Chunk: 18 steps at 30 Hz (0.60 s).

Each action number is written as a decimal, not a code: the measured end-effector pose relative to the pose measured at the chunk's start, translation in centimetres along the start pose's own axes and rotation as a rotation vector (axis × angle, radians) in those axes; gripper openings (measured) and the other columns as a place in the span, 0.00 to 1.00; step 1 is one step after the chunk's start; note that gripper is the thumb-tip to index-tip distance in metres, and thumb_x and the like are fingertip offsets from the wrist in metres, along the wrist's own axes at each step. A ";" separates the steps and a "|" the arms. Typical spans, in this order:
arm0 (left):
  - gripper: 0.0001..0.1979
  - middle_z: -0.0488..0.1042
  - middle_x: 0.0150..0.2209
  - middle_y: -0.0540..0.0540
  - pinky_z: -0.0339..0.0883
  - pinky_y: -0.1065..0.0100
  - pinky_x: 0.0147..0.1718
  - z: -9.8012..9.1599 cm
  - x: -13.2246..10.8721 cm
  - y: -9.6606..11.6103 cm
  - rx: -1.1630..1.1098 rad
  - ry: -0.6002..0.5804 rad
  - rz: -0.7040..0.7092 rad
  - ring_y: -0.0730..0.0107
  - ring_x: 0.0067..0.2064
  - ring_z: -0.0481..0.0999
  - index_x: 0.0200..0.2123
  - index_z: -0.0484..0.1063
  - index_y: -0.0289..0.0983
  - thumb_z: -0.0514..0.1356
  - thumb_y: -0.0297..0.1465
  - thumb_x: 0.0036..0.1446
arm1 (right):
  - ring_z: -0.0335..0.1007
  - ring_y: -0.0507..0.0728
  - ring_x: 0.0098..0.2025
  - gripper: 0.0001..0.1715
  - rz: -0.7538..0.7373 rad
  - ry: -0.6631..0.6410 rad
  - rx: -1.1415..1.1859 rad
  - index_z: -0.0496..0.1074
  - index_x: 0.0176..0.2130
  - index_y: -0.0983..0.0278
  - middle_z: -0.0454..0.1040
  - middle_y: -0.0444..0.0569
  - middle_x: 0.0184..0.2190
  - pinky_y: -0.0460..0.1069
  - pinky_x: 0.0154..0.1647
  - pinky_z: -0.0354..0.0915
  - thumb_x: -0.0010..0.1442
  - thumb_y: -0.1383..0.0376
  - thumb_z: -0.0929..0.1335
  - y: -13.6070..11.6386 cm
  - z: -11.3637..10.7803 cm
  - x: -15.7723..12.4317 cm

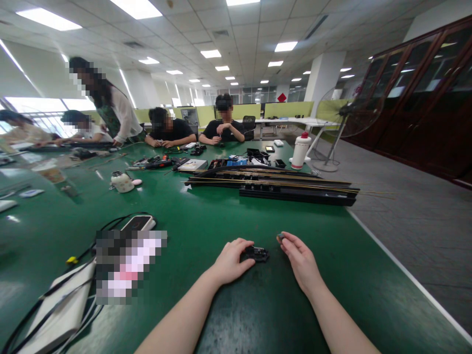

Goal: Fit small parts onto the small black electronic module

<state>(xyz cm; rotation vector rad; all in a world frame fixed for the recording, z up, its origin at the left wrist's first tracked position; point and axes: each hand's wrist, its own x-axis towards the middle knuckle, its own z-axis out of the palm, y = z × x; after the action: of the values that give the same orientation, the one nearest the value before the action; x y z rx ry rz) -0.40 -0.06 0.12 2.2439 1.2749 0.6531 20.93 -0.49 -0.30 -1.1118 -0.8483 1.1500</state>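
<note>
On the green table (236,295), my left hand (233,260) curls its fingers and thumb round the left end of a small black part (258,253) with uneven, detailed surfaces. The part lies low at the tabletop, its left end hidden by the hand. To its right, my right hand (299,258) pinches a tiny bluish piece (280,236) between thumb and fingertips. That piece is apart from the black part and too small to name.
Beyond my hands lie long black trim pieces (295,194) with thin rods across them. A white bottle (301,151) stands behind, several tools (155,162) further left. Nearer left are a phone-like device (138,223), cables and a notebook (62,305). Several people sit or stand opposite.
</note>
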 end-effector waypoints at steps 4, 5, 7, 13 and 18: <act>0.22 0.70 0.48 0.45 0.60 0.60 0.50 0.0 0.0 -0.1 0.002 0.003 0.008 0.59 0.49 0.68 0.53 0.65 0.42 0.61 0.33 0.53 | 0.72 0.62 0.46 0.22 0.025 0.023 0.056 0.74 0.38 0.61 0.78 0.50 0.38 0.56 0.48 0.66 0.42 0.54 0.74 -0.2 0.1 0.0; 0.22 0.70 0.48 0.45 0.60 0.60 0.50 0.0 0.0 -0.1 0.001 0.004 0.010 0.59 0.49 0.68 0.53 0.65 0.41 0.61 0.33 0.53 | 0.72 0.62 0.46 0.22 0.030 0.028 0.067 0.75 0.38 0.61 0.78 0.50 0.38 0.56 0.47 0.66 0.42 0.54 0.74 -0.3 0.1 0.0; 0.22 0.70 0.48 0.45 0.60 0.60 0.50 0.0 0.0 -0.1 -0.002 0.005 0.010 0.60 0.49 0.68 0.53 0.65 0.41 0.61 0.33 0.53 | 0.72 0.62 0.46 0.21 0.033 0.031 0.079 0.75 0.37 0.60 0.78 0.49 0.38 0.56 0.46 0.67 0.42 0.55 0.74 -0.3 0.1 0.0; 0.22 0.70 0.48 0.45 0.61 0.61 0.49 0.0 0.0 0.0 -0.006 0.002 0.007 0.60 0.49 0.68 0.53 0.65 0.41 0.61 0.33 0.53 | 0.72 0.61 0.45 0.20 0.059 0.022 0.110 0.75 0.37 0.60 0.78 0.48 0.37 0.55 0.46 0.66 0.42 0.56 0.74 -0.5 0.1 0.0; 0.22 0.70 0.48 0.45 0.61 0.60 0.49 0.0 0.0 0.0 -0.001 0.002 0.005 0.60 0.49 0.68 0.52 0.65 0.41 0.61 0.33 0.53 | 0.72 0.61 0.44 0.20 0.048 0.021 0.097 0.75 0.37 0.60 0.78 0.49 0.37 0.54 0.44 0.67 0.42 0.55 0.74 -0.5 0.1 -0.1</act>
<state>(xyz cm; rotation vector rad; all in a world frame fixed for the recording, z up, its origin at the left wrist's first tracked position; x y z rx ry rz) -0.37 -0.04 0.09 2.2466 1.2699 0.6581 20.95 -0.56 0.26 -1.0673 -0.7450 1.2042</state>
